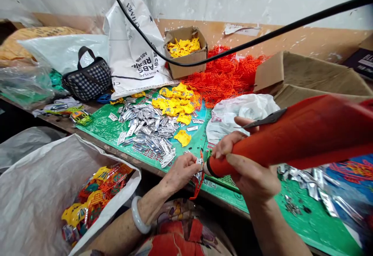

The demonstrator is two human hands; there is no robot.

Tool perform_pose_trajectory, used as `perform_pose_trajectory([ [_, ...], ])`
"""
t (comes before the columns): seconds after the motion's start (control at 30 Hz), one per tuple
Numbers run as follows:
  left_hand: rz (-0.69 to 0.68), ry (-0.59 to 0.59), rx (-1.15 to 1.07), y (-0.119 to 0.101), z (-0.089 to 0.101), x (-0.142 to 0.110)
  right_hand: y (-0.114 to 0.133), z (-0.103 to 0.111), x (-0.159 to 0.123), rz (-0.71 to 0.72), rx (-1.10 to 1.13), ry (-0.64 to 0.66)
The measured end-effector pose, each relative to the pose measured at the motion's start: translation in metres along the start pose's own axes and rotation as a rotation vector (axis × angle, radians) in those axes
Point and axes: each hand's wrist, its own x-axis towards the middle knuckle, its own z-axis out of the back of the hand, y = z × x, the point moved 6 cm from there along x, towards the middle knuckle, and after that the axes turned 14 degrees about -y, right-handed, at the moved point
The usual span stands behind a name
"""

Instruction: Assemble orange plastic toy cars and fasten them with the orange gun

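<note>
Sack (35,194) of coloured plastic parts stands leftmost, beside the desk (107,126). Left hand (182,170) pinches a small silver piece (199,161) at the desk edge, grip closed on it. Right hand (247,162) clasps red-handled shears (291,135), tip touching that piece.

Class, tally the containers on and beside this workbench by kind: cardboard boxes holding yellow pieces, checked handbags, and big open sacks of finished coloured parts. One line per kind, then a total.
Cardboard box with yellow pieces: 1
Checked handbag: 1
Open sack of coloured parts: 1
Total: 3
</note>
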Motion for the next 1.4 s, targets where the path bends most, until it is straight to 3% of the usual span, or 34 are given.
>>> perform_pose_trajectory([
  [0.57,0.025,-0.014,-0.079,-0.001,-0.002,0.0,-0.012,0.0,0.001,-0.028,-0.074,0.048],
  [0.8,0.068,-0.019,-0.255,0.005,-0.006,-0.003,-0.003,0.005,0.006,0.082,-0.171,-0.072],
  [0.9,0.025,-0.012,-0.293,0.007,-0.004,-0.003,0.0,0.008,0.01,0.122,-0.17,-0.139],
  [1.13,-0.07,0.047,-0.143,0.004,0.0,-0.005,0.002,0.014,0.013,0.13,-0.105,-0.225],
  [1.4,-0.063,-0.013,-0.016,-0.004,-0.001,-0.01,0.005,0.012,0.009,0.119,-0.111,-0.205],
])
